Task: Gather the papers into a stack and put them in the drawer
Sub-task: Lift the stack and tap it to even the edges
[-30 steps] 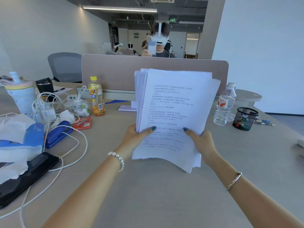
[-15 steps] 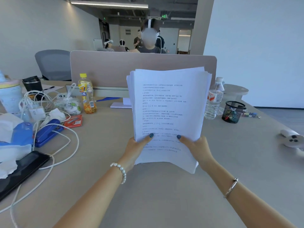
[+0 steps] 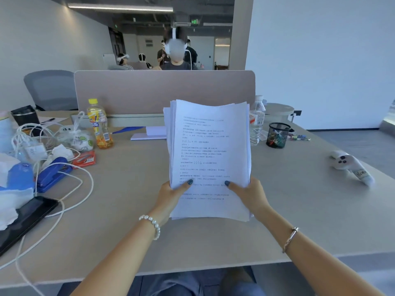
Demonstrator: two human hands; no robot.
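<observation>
Papers [image 3: 210,159] stood upright above worktop [image 3: 277,210] — long axis rising away from both grips; left hand [image 3: 171,196] and right hand [image 3: 249,194] pinched lower edges, equally near. Drawer unseen.

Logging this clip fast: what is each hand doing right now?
Left hand: closed on the stack of papers, thumb on top.
Right hand: closed on the same stack, thumb on top.
</observation>
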